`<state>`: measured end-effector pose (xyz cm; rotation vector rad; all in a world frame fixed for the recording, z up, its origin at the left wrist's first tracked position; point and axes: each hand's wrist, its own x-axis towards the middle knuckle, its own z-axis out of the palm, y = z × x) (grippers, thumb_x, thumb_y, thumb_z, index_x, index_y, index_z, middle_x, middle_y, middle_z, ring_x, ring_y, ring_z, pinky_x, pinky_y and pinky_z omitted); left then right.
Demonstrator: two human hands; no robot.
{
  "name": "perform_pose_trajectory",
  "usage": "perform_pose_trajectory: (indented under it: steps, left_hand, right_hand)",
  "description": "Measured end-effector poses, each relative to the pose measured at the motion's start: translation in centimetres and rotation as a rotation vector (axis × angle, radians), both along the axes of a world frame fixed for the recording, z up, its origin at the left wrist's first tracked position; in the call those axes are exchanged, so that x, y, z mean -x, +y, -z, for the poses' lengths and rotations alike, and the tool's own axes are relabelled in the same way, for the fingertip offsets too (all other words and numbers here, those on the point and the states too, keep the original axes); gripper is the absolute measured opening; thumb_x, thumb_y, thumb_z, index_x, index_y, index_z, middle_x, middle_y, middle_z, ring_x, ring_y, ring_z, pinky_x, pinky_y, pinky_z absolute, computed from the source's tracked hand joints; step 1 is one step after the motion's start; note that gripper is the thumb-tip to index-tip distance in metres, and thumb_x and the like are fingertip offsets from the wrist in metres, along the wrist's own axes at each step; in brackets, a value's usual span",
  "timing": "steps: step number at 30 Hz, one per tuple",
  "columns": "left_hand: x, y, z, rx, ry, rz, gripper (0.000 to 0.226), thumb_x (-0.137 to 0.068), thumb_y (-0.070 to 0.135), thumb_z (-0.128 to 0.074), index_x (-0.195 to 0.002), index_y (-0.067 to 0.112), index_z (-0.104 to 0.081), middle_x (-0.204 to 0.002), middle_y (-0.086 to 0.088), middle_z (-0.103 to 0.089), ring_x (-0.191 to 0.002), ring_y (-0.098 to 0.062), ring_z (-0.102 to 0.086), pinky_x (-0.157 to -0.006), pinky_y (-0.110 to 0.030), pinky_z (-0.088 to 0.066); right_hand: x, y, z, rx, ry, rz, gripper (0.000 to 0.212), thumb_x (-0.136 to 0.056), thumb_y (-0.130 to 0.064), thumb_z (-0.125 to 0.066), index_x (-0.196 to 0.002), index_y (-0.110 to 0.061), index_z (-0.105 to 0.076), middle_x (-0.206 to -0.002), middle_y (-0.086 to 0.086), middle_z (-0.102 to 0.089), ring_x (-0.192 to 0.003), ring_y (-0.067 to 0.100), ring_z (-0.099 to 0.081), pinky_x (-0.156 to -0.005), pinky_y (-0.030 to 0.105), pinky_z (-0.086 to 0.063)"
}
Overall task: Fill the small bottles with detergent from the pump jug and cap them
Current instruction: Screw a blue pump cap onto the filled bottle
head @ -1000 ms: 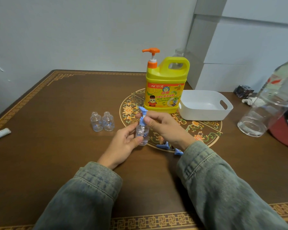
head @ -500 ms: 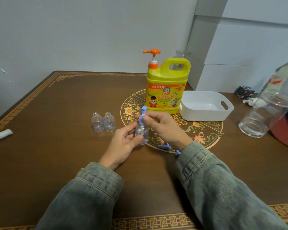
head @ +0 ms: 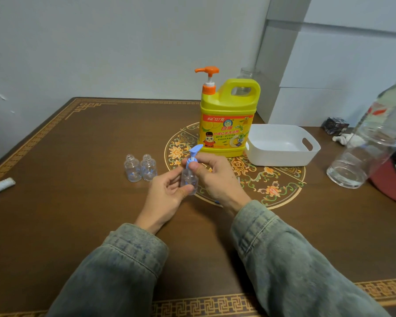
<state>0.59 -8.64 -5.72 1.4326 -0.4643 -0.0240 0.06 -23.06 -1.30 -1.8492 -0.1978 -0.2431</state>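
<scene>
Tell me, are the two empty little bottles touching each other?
Cannot tell. In the head view the two bottles stand side by side with no clear gap, but contact isn't plain.

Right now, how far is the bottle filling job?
Nothing looks finished. In hand: the left hand holds one small bottle while the right hand pinches its blue pump cap. Left: two uncapped bottles look empty beside the yellow detergent jug.
</scene>
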Motion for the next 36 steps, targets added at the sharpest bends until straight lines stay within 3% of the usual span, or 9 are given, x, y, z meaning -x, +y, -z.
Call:
perform_pose_trajectory:
  steps: [2,5,8,12,16,21,25,31,36]
  left_hand:
    - [0.1,0.1,-0.1,0.009,0.029,0.037,0.044,-0.084,-0.014,-0.059,-0.123,0.006,-0.056,-0.104,0.001,-0.073,-0.097,-0.009,-0.069,-0.082,-0.021,-0.053]
    - [0.2,0.4,-0.5,0.126,0.158,0.173,0.046,-0.08,0.013,-0.072,-0.122,0.012,-0.054,-0.103,-0.006,-0.073,-0.096,-0.015,-0.07,-0.082,-0.023,-0.054]
    - [0.1,0.7,-0.8,0.266,0.299,0.303,0.06,-0.066,0.033,-0.085,-0.114,0.013,-0.055,-0.101,-0.011,-0.072,-0.093,-0.022,-0.069,-0.086,-0.034,-0.056]
    - [0.2,0.6,-0.8,0.29,0.308,0.338,0.063,-0.072,0.032,-0.081,-0.123,0.006,-0.055,-0.117,-0.018,-0.064,-0.107,-0.029,-0.064,-0.093,-0.046,-0.052]
    - [0.3,0.4,-1.0,0.264,0.27,0.305,0.057,-0.074,0.028,-0.078,-0.123,0.007,-0.057,-0.117,-0.016,-0.066,-0.104,-0.026,-0.066,-0.086,-0.039,-0.056]
    - [0.5,-0.2,-0.9,0.123,0.166,0.12,0.033,-0.08,-0.002,-0.069,-0.111,0.002,-0.058,-0.098,-0.009,-0.073,-0.084,-0.02,-0.071,-0.075,-0.028,-0.056]
    - [0.5,-0.4,-0.8,0.084,0.158,0.047,0.03,-0.08,-0.009,-0.065,-0.107,0.002,-0.058,-0.094,-0.01,-0.073,-0.08,-0.018,-0.071,-0.074,-0.029,-0.058]
    - [0.6,-0.5,-1.0,0.111,0.18,0.061,0.031,-0.078,0.005,-0.068,-0.107,0.01,-0.059,-0.096,-0.009,-0.075,-0.085,-0.018,-0.071,-0.075,-0.024,-0.055]
    - [0.7,-0.4,-1.1,0.099,0.173,0.067,0.026,-0.085,0.013,-0.062,-0.11,0.006,-0.058,-0.104,-0.017,-0.073,-0.087,-0.015,-0.07,-0.075,-0.022,-0.053]
  right_hand:
    - [-0.1,0.2,0.1,0.011,0.014,0.018,0.019,-0.088,-0.026,-0.065,-0.093,-0.012,-0.076,-0.093,0.002,-0.073,-0.091,0.016,-0.066,-0.088,0.036,-0.052]
    - [0.2,-0.4,-0.7,-0.042,0.041,-0.067,0.022,-0.092,-0.023,-0.065,-0.096,-0.004,-0.073,-0.091,0.011,-0.069,-0.083,0.007,-0.06,-0.077,0.025,-0.048]
    - [0.6,-1.1,-1.6,-0.146,0.115,-0.161,0.024,-0.097,-0.018,-0.055,-0.106,-0.001,-0.07,-0.111,0.026,-0.067,-0.083,0.016,-0.061,-0.064,0.024,-0.053]
    - [0.9,-1.6,-2.0,-0.171,0.196,-0.224,0.026,-0.098,-0.016,-0.052,-0.114,-0.001,-0.066,-0.109,0.023,-0.069,-0.083,0.02,-0.062,-0.062,0.028,-0.05]
    - [1.1,-1.4,-1.8,-0.225,0.207,-0.185,0.026,-0.098,-0.013,-0.053,-0.112,0.004,-0.065,-0.09,0.01,-0.069,-0.071,0.006,-0.067,-0.059,0.022,-0.054]
    - [0.9,-0.8,-1.5,-0.222,0.202,-0.135,0.023,-0.096,-0.012,-0.056,-0.107,0.005,-0.067,-0.083,0.015,-0.068,-0.069,0.019,-0.064,-0.056,0.031,-0.053]
    - [0.8,-0.5,-1.2,-0.19,0.173,-0.075,0.02,-0.096,-0.01,-0.056,-0.103,0.002,-0.069,-0.076,0.006,-0.068,-0.057,0.001,-0.063,-0.052,0.015,-0.051]
    - [0.6,-1.4,-1.3,-0.21,0.185,-0.093,0.026,-0.096,-0.021,-0.056,-0.103,-0.001,-0.072,-0.098,0.018,-0.073,-0.079,0.009,-0.066,-0.065,0.014,-0.054]
    - [-0.4,-2.2,-1.3,-0.181,0.228,0.007,0.042,-0.1,-0.045,-0.04,-0.094,-0.025,-0.077,-0.099,-0.004,-0.074,-0.107,0.018,-0.063,-0.1,0.036,-0.043]
